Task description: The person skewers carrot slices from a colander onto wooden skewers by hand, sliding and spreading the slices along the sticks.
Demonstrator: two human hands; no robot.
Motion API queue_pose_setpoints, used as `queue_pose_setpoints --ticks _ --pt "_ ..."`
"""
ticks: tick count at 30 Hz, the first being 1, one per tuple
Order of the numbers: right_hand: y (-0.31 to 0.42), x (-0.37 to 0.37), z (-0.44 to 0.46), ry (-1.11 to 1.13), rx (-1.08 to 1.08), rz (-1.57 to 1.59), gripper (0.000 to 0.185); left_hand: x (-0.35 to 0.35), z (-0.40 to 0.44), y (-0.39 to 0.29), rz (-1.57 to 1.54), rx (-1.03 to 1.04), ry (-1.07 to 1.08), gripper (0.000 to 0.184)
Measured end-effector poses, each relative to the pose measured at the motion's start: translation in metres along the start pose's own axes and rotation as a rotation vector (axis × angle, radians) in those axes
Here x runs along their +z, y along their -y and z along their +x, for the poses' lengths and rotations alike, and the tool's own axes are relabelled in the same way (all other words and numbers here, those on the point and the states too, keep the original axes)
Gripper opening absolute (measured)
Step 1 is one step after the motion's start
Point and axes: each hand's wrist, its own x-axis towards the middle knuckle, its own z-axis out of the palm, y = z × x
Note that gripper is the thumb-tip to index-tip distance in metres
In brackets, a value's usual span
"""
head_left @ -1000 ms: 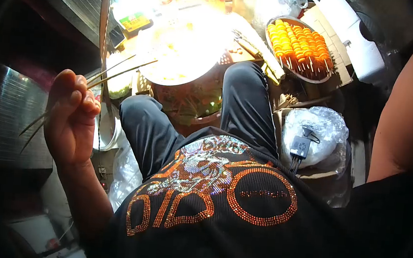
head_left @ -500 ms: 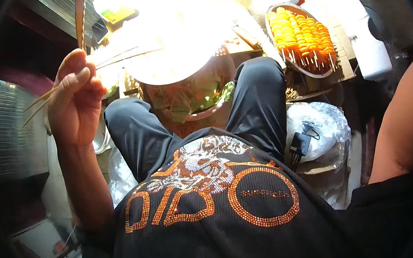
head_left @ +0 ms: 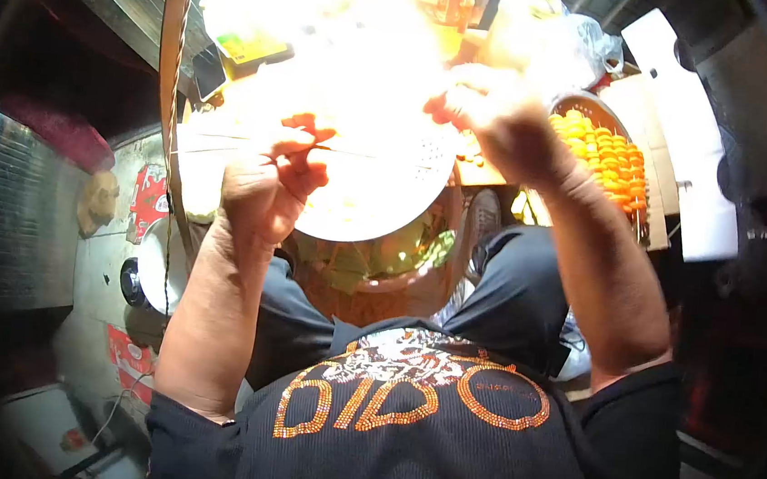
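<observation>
My left hand [head_left: 270,175] is closed around thin bamboo skewers [head_left: 350,154], held about level. Their tips point right, over a white perforated round tray [head_left: 348,223] that is largely washed out by glare. To the right, my right hand [head_left: 499,117] is raised over the tray's far right side with its fingertips pinched together. Glare hides what those fingers hold. Under the tray, leafy greens [head_left: 354,264] show in a tub between my knees.
An oval metal basin [head_left: 587,102] of skewered orange round slices [head_left: 600,158] stands at the right on cardboard. A clear plastic bag [head_left: 592,48] lies behind. A brown strap-like strip [head_left: 171,66] hangs at left. Red packets [head_left: 148,201] lie on the left floor.
My left hand has moved right and lower with the skewers, now over the tray. My right hand has come into view above the tray. The camera view has shifted.
</observation>
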Motion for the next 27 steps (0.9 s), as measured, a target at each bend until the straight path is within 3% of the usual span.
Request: queue_pose_setpoints --ticks 1,2,3,5,7,9,11,12,13,16,17,21,27 --pt "0.008 0.008 0.0 0.059 0.105 -0.089 0.014 0.003 0.01 0.002 0.026 -0.025 -0.035 0.021" --pt "0.004 0.024 0.002 -0.143 -0.051 0.083 0.022 0.004 0.019 0.005 0.043 -0.033 -0.038 0.02" --pt "0.008 0.026 -0.003 0.056 0.064 0.056 0.027 0.005 0.027 0.009 0.039 -0.038 -0.029 0.02" --pt "0.011 0.058 -0.007 0.044 0.28 0.46 0.029 0.003 0.048 0.018 0.061 -0.055 -0.003 0.02" --pt "0.016 0.067 0.004 0.126 0.346 0.504 0.03 0.001 0.066 0.025 0.031 -0.084 0.033 0.021" --pt "0.019 0.088 0.007 0.009 0.363 0.615 0.025 -0.006 0.084 0.03 0.0 -0.12 0.067 0.022" --pt "0.014 0.092 0.001 0.245 0.598 0.746 0.024 -0.013 0.101 0.035 0.001 -0.178 0.099 0.026" --pt "0.01 0.104 -0.003 0.199 0.691 0.863 0.023 -0.008 0.101 0.034 0.113 -0.137 -0.052 0.03" --pt "0.001 0.109 -0.009 0.206 0.688 0.867 0.023 -0.012 0.109 0.033 0.11 -0.137 -0.06 0.03" --pt "-0.019 0.113 -0.014 0.041 1.22 1.197 0.018 -0.044 0.144 0.02 0.371 0.066 -0.15 0.04" --pt "-0.024 0.106 -0.008 0.021 1.234 1.343 0.019 -0.058 0.156 0.019 0.501 0.138 -0.194 0.041" --pt "-0.03 0.099 0.013 0.001 1.241 1.412 0.019 -0.08 0.184 0.031 1.004 0.264 -0.322 0.035" --pt "-0.024 0.099 0.024 0.027 1.222 1.444 0.018 -0.073 0.198 0.054 1.494 0.483 -0.185 0.044"
